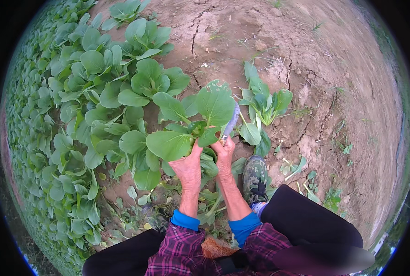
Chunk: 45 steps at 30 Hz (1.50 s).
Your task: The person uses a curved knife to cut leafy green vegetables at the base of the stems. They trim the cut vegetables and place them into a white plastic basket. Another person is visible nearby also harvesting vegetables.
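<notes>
My left hand [187,166] grips a leafy bok choy plant [173,142] around its lower part; its broad leaves hide the stem base and most of my fingers. One upper leaf is dotted with small holes. Close beside it, my right hand [224,154] is closed on the handle of a sickle [232,119]. The sickle's curved blade points up and away from me, along the right side of the held plant. Whether the blade touches the stem cannot be seen. To the right, another bok choy [267,107] lies on its side on the soil.
Dense bok choy rows [91,86] fill the left side. Cracked bare soil [315,65] stretches to the right. Loose leaves [294,169] lie near my camouflage shoe [255,176]. My dark-trousered knees [311,217] flank my arms. More leaves [210,207] lie below my wrists.
</notes>
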Each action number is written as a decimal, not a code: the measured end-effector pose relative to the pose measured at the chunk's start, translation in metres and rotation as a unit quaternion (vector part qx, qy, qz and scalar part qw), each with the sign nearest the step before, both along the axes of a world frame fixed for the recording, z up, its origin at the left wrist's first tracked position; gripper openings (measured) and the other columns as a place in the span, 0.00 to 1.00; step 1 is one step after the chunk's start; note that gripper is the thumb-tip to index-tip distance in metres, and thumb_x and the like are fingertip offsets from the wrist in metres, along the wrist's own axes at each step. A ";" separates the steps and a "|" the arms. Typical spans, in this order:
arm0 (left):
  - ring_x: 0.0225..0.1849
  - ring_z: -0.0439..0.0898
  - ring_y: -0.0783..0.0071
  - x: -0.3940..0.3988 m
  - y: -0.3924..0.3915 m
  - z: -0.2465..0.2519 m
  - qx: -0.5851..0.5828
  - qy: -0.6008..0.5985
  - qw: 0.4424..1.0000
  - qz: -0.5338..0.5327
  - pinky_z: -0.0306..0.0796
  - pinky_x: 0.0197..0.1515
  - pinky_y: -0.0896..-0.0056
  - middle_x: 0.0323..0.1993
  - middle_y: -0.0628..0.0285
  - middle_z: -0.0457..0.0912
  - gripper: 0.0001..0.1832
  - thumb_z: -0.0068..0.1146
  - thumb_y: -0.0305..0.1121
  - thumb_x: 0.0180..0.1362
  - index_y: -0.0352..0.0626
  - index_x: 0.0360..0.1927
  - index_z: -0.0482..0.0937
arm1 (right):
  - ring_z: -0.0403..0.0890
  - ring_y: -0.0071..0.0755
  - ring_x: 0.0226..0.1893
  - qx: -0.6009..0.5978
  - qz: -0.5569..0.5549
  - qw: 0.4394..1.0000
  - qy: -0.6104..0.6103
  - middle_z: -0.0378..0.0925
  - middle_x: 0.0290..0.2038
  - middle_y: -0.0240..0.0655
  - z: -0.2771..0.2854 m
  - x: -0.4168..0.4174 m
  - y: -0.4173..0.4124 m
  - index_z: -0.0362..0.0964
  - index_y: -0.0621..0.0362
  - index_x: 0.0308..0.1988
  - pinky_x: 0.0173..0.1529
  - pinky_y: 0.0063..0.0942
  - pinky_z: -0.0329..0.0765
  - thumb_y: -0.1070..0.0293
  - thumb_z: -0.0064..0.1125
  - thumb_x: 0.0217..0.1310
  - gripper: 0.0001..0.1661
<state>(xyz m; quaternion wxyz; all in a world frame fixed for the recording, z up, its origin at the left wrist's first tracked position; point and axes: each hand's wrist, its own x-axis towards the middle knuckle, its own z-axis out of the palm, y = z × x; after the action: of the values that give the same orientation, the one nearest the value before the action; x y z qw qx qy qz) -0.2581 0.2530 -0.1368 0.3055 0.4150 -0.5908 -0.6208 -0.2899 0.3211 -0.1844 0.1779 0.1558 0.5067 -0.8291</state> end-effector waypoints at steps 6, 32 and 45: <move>0.32 0.77 0.75 0.009 -0.007 -0.002 -0.022 0.005 1.000 0.005 0.73 0.39 0.69 0.31 0.66 0.82 0.12 0.74 0.25 0.48 0.35 0.33 0.80 | 0.72 0.12 0.24 -0.008 0.037 0.999 -0.038 0.80 0.30 0.26 0.007 0.004 -0.004 0.79 0.64 0.44 0.28 0.15 0.69 0.74 0.66 0.59 0.12; 0.38 0.81 0.80 0.034 0.019 -0.001 0.039 -0.063 0.986 -0.149 0.76 0.41 0.75 0.36 0.62 0.84 0.13 0.63 0.20 0.54 0.38 0.44 0.78 | 0.65 0.19 0.16 -0.138 -0.125 0.980 -0.070 0.81 0.31 0.46 -0.009 -0.060 0.027 0.70 0.59 0.43 0.19 0.21 0.67 0.60 0.59 0.69 0.14; 0.36 0.84 0.46 0.039 -0.049 0.029 -0.168 -0.376 0.870 -0.272 0.75 0.38 0.49 0.31 0.46 0.85 0.22 0.67 0.33 0.47 0.43 0.47 0.79 | 0.68 0.15 0.16 0.127 0.379 0.915 0.058 0.76 0.24 0.28 -0.006 0.002 -0.002 0.75 0.60 0.40 0.19 0.18 0.64 0.54 0.62 0.66 0.18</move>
<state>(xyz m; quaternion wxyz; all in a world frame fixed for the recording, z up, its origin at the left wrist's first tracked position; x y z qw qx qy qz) -0.2191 0.2040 -0.1079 -0.0551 0.3825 -0.8457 -0.3680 -0.2884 0.3190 -0.1903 0.4282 -0.0754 0.6379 -0.6357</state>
